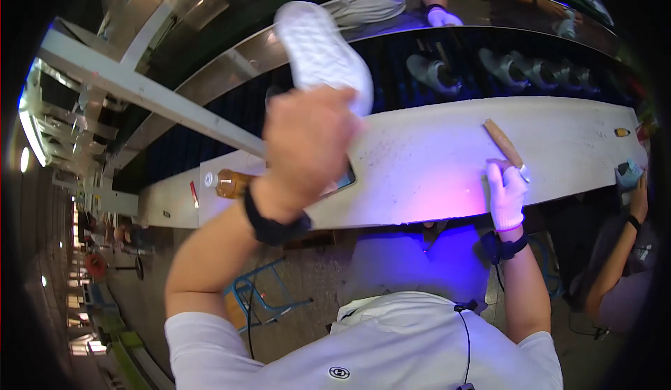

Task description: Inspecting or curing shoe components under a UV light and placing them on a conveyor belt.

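My bare left hand [307, 149], blurred by motion, is raised over the bench and closed round one end of a white shoe [325, 51]. The shoe's patterned sole faces up, and its gripped end is hidden by the hand. On the right, my right hand [507, 193] wears a white glove, its fingers curled against a tool with a wooden handle [500, 138]. That handle slants up and left over the bench, and a pale tip shows beside the fingers. A dark-edged flat device [345, 179] lies partly hidden behind my left wrist.
A white bench [412, 138] spans the front. A bottle of amber liquid [231, 183] lies left of my wrist, with a red tool [193, 193] farther left. Beyond, dark shoes [433, 74] sit on a black conveyor. A metal beam [154, 89] crosses upper left. Another person's hand [638, 198] is at right.
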`<state>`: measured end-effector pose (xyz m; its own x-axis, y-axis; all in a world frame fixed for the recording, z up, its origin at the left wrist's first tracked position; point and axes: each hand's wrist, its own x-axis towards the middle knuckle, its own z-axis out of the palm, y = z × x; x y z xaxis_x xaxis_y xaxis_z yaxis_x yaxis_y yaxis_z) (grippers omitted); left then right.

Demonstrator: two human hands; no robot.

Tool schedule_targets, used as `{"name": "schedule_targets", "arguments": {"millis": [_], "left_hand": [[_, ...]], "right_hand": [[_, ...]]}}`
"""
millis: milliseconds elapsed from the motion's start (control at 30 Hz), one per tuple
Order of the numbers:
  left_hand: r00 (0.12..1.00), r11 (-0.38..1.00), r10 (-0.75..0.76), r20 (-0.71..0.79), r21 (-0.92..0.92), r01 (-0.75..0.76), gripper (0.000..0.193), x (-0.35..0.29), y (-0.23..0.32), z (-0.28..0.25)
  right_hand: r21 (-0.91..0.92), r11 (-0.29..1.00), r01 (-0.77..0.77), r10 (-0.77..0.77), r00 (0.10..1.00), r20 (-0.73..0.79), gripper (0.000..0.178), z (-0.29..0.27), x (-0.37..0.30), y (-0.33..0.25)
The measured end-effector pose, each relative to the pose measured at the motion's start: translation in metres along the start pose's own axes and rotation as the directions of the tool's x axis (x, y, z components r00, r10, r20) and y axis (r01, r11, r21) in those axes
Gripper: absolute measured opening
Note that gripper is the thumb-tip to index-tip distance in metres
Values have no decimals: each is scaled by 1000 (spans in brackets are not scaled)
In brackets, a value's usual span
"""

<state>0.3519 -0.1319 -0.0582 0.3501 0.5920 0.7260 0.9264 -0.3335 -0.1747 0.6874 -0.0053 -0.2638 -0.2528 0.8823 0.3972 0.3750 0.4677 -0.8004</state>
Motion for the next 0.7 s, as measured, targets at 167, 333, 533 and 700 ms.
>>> {"name": "schedule_targets", "arguments": {"millis": [167, 333, 533, 700], "left_hand": [[928, 692, -140, 346, -636, 342, 27, -66, 113, 122], [864, 719, -441, 241, -482, 501, 34, -62, -4, 188], [526, 705, -699, 484, 586, 399, 59, -144, -301, 213], [-108, 303, -923, 370, 869, 391, 62, -248, -383, 184]], "right_hand": [[196, 979, 56, -56, 998, -7, 42, 25, 12, -8], [-371, 890, 267, -178, 950, 256, 41, 35, 19, -27], [-272, 905, 327, -277, 939, 206, 29, 36, 22, -24], [-278, 934, 223, -160, 959, 232, 32, 38, 25, -32]]}}
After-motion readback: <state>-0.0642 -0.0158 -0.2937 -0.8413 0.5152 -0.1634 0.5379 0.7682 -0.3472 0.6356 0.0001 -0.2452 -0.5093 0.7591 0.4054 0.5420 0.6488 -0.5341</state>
